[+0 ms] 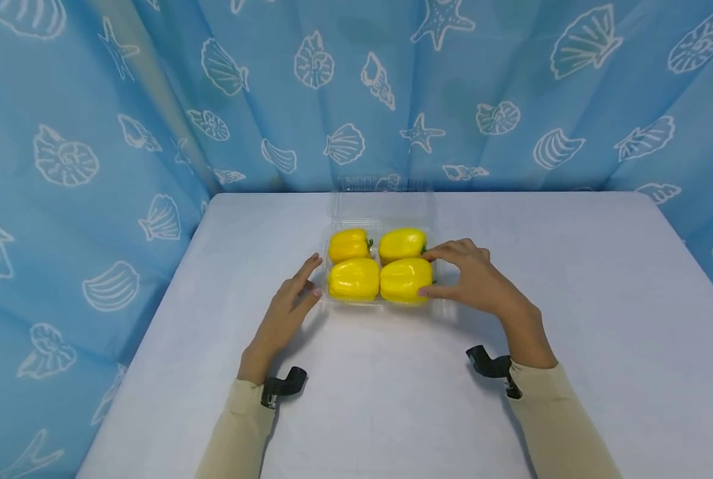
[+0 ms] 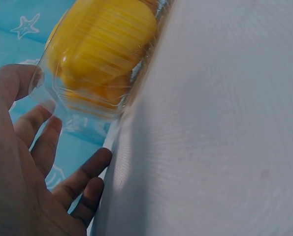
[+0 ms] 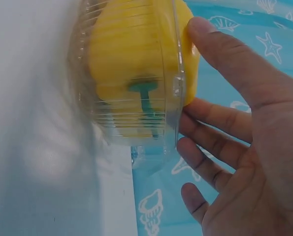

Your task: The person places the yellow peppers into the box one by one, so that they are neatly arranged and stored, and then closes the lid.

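Several yellow bell peppers sit in a clear plastic clamshell box (image 1: 383, 214) with its lid folded back. My right hand (image 1: 478, 276) is at the box's right side, its thumb touching the front right bell pepper (image 1: 405, 279) and its fingers reaching toward the back right bell pepper (image 1: 401, 245). A green stem (image 3: 145, 93) shows through the wall in the right wrist view. My left hand (image 1: 284, 309) is spread beside the left wall, near the front left bell pepper (image 1: 353, 279); in the left wrist view its thumb is at the box's rim. The back left bell pepper (image 1: 349, 246) lies behind.
A white cloth covers the table (image 1: 380, 392). Behind and to the left hangs a blue curtain (image 1: 386, 93) with white seashells and starfish. Black wrist cameras (image 1: 287, 382) are strapped over the beige sleeves (image 1: 560, 419).
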Demonstrator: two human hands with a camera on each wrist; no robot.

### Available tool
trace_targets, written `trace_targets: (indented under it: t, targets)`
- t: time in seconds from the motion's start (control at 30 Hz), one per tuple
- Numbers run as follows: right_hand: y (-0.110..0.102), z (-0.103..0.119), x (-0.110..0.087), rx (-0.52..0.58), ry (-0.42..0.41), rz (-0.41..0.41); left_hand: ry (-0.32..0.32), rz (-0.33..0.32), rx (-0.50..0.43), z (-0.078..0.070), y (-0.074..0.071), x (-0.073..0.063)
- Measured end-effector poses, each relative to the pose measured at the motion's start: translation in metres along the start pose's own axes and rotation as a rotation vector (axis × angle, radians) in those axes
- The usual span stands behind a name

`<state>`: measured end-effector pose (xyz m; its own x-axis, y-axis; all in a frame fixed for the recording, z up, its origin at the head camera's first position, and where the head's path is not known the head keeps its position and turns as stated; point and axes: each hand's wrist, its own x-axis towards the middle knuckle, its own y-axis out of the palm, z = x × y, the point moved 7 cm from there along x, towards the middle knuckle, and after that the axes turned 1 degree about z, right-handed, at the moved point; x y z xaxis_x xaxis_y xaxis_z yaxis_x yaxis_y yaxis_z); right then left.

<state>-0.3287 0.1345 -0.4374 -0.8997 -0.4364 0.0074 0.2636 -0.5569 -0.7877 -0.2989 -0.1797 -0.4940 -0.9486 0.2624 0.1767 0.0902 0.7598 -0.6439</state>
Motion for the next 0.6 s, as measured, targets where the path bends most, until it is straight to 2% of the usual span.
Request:
trace_targets:
  t: [0.23,0.37,0.5,0.6]
  targets:
    - [-0.002,0.000,-0.005,0.041,0.005,-0.013,0.004,0.005,-0.001,0.003,0.002,-0.002]
    - [-0.006,-0.002,-0.006,0.047,-0.006,-0.050,-0.003,0.006,0.000,0.003,0.003,-0.003]
    - [-0.013,-0.004,-0.005,0.072,-0.029,-0.133,0.002,-0.003,0.003,0.001,0.002,-0.002]
    - [-0.019,-0.009,-0.003,0.135,-0.037,-0.239,0.005,-0.005,0.010,0.000,0.000,0.000]
